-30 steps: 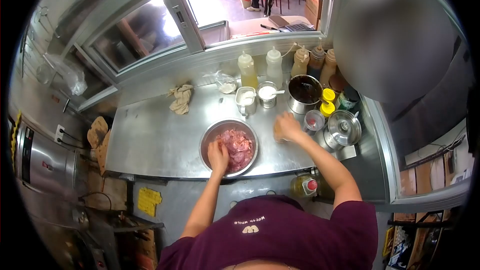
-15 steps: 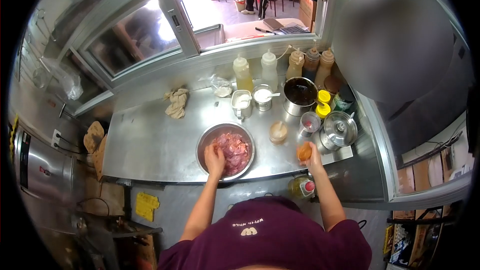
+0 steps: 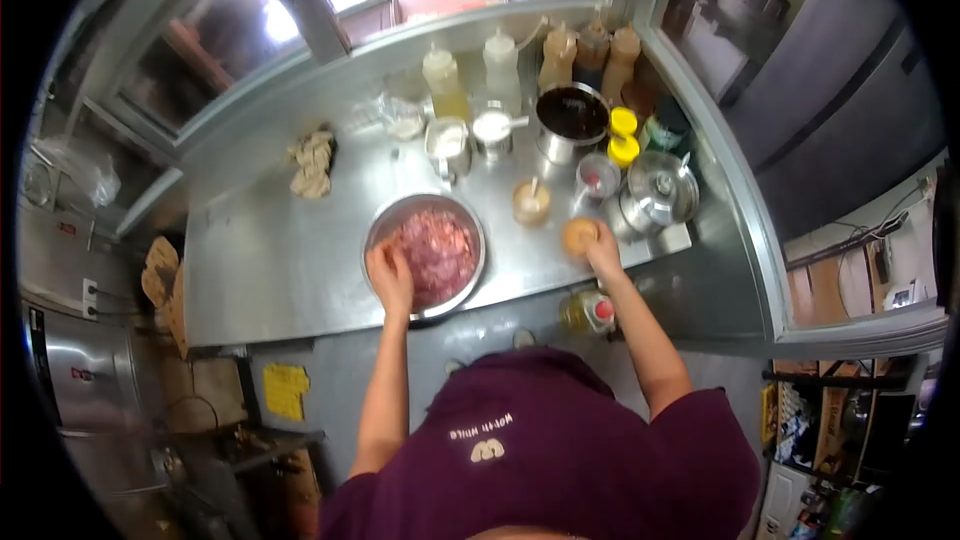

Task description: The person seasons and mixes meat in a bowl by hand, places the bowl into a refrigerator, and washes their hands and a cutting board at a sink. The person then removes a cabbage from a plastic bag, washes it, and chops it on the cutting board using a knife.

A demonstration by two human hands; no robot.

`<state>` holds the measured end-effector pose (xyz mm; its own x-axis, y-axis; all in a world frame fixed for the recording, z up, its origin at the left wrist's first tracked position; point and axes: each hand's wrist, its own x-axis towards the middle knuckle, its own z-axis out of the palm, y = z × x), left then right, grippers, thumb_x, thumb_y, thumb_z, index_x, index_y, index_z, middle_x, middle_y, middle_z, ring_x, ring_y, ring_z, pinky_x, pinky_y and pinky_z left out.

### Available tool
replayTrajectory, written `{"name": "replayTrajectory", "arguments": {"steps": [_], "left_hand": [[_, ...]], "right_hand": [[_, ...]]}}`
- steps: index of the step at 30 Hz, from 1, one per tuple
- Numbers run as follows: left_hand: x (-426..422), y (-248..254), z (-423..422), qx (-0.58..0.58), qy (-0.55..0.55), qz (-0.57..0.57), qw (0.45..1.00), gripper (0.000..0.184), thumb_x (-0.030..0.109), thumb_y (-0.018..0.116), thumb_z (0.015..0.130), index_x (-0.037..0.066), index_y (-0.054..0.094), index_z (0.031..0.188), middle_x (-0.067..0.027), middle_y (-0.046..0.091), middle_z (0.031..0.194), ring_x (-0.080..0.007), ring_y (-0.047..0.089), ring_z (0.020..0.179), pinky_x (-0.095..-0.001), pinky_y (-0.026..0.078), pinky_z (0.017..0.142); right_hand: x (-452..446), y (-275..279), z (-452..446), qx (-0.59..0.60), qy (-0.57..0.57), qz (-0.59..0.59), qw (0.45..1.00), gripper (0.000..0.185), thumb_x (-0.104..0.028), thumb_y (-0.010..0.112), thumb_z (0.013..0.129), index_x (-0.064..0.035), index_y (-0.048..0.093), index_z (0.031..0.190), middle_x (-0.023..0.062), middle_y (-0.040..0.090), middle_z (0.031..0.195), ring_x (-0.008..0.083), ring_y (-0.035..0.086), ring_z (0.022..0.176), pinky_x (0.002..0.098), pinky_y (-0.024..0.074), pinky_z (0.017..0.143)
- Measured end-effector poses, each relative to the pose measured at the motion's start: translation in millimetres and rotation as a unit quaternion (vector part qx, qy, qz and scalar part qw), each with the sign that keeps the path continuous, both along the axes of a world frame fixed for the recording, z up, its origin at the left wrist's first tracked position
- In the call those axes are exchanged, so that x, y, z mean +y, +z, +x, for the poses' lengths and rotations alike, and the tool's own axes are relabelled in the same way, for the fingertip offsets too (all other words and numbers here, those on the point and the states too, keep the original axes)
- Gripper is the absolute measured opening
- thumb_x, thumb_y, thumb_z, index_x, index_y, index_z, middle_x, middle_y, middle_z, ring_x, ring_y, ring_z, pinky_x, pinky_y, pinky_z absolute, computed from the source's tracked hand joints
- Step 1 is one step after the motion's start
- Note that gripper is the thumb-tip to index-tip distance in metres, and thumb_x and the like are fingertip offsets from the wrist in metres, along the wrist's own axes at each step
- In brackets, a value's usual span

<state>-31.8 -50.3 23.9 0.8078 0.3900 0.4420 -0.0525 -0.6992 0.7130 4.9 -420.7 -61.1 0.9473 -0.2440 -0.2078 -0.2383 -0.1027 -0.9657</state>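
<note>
Head view: right hand [image 3: 602, 252] has moved off jar [image 3: 531, 210] since earlier frame, bringing round tan lid [image 3: 577, 237] toward front edge of bench [image 3: 260, 260]. Hands well apart. Right fingers clamped on lid; cannot tell if lid touches bench. Left hand [image 3: 392, 275] in steel bowl [image 3: 395, 212] by front edge, fingers touching pink meat [image 3: 440, 250]; cannot tell if they grip any. Jar stands uncovered, spoon [image 3: 533, 186] inside, between bowl and lid. Crumpled cloth [image 3: 312, 165] lies near back edge.

My steel counter [image 3: 255, 265]: sliding window [image 3: 205, 60] beyond far edge, glare-bright; grey floor [image 3: 340, 365] below near edge; steel appliance [image 3: 90, 395] off left edge.
</note>
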Motion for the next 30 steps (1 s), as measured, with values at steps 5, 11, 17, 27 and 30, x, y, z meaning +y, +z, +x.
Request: {"name": "replayTrajectory", "arguments": {"steps": [5, 11, 17, 27, 30], "left_hand": [[7.5, 8.6, -15.6, 0.009, 0.011, 0.024, 1.000, 0.013, 0.008, 0.051, 0.083, 0.001, 0.056, 0.093, -0.0147, 0.055, 0.090, -0.0304, 0.054, 0.083, -0.0367, 0.043, 0.076], [15.7, -8.7, -12.4, -0.014, 0.016, 0.035, 0.999, 0.013, 0.006, 0.052, 0.079, 0.003, 0.057, 0.090, -0.0141, 0.056, 0.086, -0.0322, 0.053, 0.081, -0.0394, 0.041, 0.074], [9.0, -3.4, -12.6, -0.003, 0.008, 0.043, 0.999, 0.013, 0.007, 0.052, 0.077, 0.003, 0.057, 0.088, -0.0148, 0.055, 0.087, -0.0324, 0.051, 0.083, -0.0405, 0.039, 0.075], [-16.0, 2.4, -10.8, -0.017, 0.022, 0.077, 0.997, 0.010, 0.009, 0.054, 0.075, 0.004, 0.056, 0.084, -0.0140, 0.054, 0.083, -0.0319, 0.051, 0.082, -0.0421, 0.037, 0.074], [-17.8, 4.1, -10.4, -0.034, 0.026, 0.092, 0.995, 0.009, 0.010, 0.054, 0.075, 0.005, 0.056, 0.083, -0.0134, 0.054, 0.082, -0.0314, 0.051, 0.081, -0.0421, 0.037, 0.073]], "right_hand": [[10.0, 43.2, -5.2, -0.032, 0.013, -0.377, 0.926, 0.038, -0.015, 0.055, 0.074, 0.0037, 0.053, 0.107, 0.0229, 0.055, 0.100, 0.0362, 0.053, 0.095, 0.0406, 0.0419, 0.084], [22.8, 68.8, 32.5, -0.194, 0.047, -0.292, 0.935, 0.024, -0.014, 0.058, 0.078, 0.0018, 0.057, 0.096, 0.0174, 0.058, 0.090, 0.0333, 0.056, 0.085, 0.0390, 0.0448, 0.075], [55.5, 111.0, 83.2, -0.240, 0.158, -0.398, 0.871, 0.031, -0.019, 0.066, 0.074, -0.0023, 0.059, 0.100, 0.0118, 0.056, 0.090, 0.0266, 0.055, 0.084, 0.0353, 0.0457, 0.071], [63.6, 110.3, 97.9, -0.199, 0.230, -0.510, 0.804, 0.016, -0.018, 0.063, 0.072, -0.0051, 0.061, 0.081, 0.0128, 0.059, 0.087, 0.0317, 0.058, 0.086, 0.0425, 0.0479, 0.072], [66.1, 110.3, 95.9, -0.185, 0.246, -0.506, 0.806, 0.016, -0.019, 0.057, 0.075, -0.0042, 0.062, 0.080, 0.0156, 0.060, 0.089, 0.0320, 0.058, 0.086, 0.0432, 0.0488, 0.072]]}}
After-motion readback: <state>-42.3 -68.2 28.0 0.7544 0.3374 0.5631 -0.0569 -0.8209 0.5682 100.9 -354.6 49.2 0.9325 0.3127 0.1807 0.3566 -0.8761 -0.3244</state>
